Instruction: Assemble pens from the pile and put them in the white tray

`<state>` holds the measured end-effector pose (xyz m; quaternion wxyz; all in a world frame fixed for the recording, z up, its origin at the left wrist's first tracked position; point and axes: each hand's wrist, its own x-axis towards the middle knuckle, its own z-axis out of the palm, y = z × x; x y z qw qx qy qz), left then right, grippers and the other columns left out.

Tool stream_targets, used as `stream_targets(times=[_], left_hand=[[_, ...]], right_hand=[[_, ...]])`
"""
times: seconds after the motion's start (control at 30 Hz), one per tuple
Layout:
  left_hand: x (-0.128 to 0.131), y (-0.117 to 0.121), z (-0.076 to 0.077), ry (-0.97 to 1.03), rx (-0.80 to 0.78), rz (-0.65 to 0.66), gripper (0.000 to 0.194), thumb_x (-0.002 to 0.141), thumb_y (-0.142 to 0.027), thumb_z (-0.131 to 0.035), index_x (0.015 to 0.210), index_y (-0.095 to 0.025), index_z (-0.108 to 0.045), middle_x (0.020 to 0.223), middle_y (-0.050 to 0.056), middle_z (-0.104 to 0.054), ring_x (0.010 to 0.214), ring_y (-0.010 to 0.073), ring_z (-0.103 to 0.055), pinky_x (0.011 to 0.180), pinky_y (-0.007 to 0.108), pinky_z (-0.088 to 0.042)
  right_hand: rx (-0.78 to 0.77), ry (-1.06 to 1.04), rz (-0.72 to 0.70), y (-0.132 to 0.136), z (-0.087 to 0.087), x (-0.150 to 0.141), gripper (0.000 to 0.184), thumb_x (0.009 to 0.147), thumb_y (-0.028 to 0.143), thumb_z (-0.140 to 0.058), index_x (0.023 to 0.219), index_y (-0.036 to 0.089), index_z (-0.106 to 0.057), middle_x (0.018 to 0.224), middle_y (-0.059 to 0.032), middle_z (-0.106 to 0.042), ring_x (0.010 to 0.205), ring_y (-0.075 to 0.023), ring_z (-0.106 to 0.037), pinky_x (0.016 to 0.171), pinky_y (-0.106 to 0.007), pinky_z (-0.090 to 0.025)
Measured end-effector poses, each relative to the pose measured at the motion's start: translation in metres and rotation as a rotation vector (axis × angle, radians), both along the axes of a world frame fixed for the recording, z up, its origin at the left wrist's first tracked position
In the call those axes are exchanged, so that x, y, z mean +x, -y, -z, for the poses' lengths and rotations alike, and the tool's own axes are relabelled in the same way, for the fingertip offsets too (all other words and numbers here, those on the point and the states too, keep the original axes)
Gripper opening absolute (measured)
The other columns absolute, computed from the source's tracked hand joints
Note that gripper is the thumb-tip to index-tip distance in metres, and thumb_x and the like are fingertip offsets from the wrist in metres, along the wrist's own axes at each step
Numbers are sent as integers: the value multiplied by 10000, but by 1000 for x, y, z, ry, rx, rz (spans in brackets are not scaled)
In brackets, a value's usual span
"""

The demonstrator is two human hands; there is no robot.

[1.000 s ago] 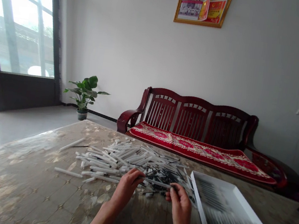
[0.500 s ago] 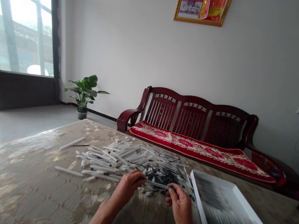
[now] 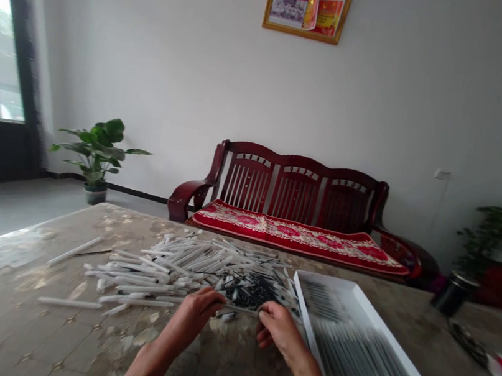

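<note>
A slim, pale pen (image 3: 241,309) stretches level between my two hands, low over the near side of a heap. My left hand (image 3: 198,313) pinches one end and my right hand (image 3: 277,329) the other, fingers closed on both sides. Just beyond them lie many white pen barrels (image 3: 193,260) in a loose pile, with small black pen parts (image 3: 257,288) heaped at its right. To the right of my right hand, a shallow white box (image 3: 403,351) holds rows of slim grey pens (image 3: 366,362), blurred by motion.
A patterned cover lies on the table (image 3: 13,328). Stray white barrels (image 3: 68,303) lie left of the pile. A black cylindrical container (image 3: 453,293) and a dark cable (image 3: 467,346) are at the right. Behind the table stands a wooden bench (image 3: 298,189).
My view has turned to the right, so the scene shifts left and the whole box shows. Both hands still hold the pen between them.
</note>
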<state>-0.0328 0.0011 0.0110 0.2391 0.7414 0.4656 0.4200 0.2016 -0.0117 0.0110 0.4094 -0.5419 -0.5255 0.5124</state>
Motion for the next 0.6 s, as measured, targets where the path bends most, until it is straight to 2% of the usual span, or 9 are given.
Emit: stream_targets(times=[0.07, 0.17, 0.23, 0.37, 0.5, 0.6], left_hand=[[-2, -4, 6, 81, -44, -28, 259, 833, -414, -535, 825, -235, -722, 767, 27, -694, 631, 160, -622, 607, 246, -503], [-4, -9, 14, 211, -101, -36, 316, 762, -515, -601, 824, -226, -711, 650, 0, -681, 551, 165, -608, 570, 273, -517], [-4, -10, 16, 320, -132, -64, 436, 740, -586, -597, 946, -214, -695, 704, 7, -711, 535, 169, -616, 549, 286, -522], [-9, -10, 16, 428, -111, -205, 605, 783, -674, -487, 1133, -198, -616, 839, 35, -737, 493, 151, -589, 493, 287, -505], [-17, -12, 18, 400, -58, -353, 627, 799, -697, -421, 1159, -220, -613, 804, 24, -737, 483, 156, -578, 480, 284, -494], [-19, -12, 18, 361, -21, -442, 581, 818, -658, -409, 1151, -233, -622, 780, 11, -737, 506, 165, -598, 499, 285, -494]], right_hand=[[24, 111, -36, 1, -7, -1, 156, 687, 297, -590, 790, 228, -685, 548, 56, -630, 483, -118, -593, 426, -171, -385], [207, 372, -46, 1, -18, 1, 145, 667, 198, -614, 721, 241, -741, 659, 30, -706, 654, -142, -643, 556, -189, -422], [305, 497, -38, -1, -23, 7, 151, 650, 175, -648, 700, 259, -765, 737, 18, -744, 755, -169, -657, 648, -212, -435], [309, 545, 5, -7, -30, 31, 165, 659, 175, -647, 735, 231, -783, 682, 15, -740, 682, -166, -646, 616, -214, -414], [298, 601, 142, -4, -34, 70, 180, 692, 202, -602, 753, 192, -772, 654, 23, -719, 643, -152, -620, 577, -201, -387], [293, 701, 324, 14, -38, 111, 174, 713, 208, -569, 673, 190, -738, 641, 12, -704, 661, -164, -616, 576, -207, -366]])
